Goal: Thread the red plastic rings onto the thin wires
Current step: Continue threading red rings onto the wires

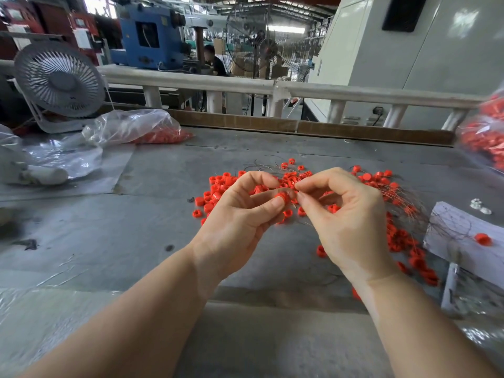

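Above a grey worktable [152, 241], 2 bare hands meeting over a scatter of loose red rings [218, 184]. Left hand [240, 214] curled, thumb and forefinger pinching 1 red ring [282, 197] just in front of the heap. Right hand [346, 214] curled too, thumb and forefinger pressed together at their tips right beside that ring, apparently on a thin wire, though the strand itself too fine to make out between the fingers. Behind and to the right of the hands, a loose tangle of thin wires [272, 166] lying among the rings, some strands trailing toward a white block [463, 236] at the right with 1 more ring on top. More rings strung out along the table toward that block. At far left, a clear plastic bag [131, 126] holding red rings, next to a grey desk fan [58, 80]; at the far right edge, a second bag of red rings [485, 132], blurred. Beyond the table, a pale railing [191, 81] and blue machinery [147, 36].
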Available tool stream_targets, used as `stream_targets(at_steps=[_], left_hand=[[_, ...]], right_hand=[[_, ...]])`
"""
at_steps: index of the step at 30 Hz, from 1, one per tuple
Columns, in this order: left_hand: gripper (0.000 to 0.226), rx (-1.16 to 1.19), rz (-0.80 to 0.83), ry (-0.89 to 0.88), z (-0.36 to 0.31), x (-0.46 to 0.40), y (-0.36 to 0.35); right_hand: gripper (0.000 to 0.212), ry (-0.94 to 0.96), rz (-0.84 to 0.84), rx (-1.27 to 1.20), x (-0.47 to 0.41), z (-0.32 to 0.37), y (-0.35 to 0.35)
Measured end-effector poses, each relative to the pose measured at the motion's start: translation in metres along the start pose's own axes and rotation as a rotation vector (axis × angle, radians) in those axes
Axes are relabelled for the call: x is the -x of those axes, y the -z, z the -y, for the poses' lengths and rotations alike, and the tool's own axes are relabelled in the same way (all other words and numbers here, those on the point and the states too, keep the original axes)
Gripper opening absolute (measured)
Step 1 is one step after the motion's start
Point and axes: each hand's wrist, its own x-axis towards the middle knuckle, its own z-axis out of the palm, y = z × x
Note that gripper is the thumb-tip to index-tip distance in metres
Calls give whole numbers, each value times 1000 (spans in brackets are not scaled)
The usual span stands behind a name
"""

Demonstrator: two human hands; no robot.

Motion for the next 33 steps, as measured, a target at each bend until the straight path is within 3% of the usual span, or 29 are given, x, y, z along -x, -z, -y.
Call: stream_targets(at_steps=[33], left_hand=[[40, -260, -50, -196, -2, 2, 2]], right_hand=[[18, -16, 20, 54, 2, 0, 0]])
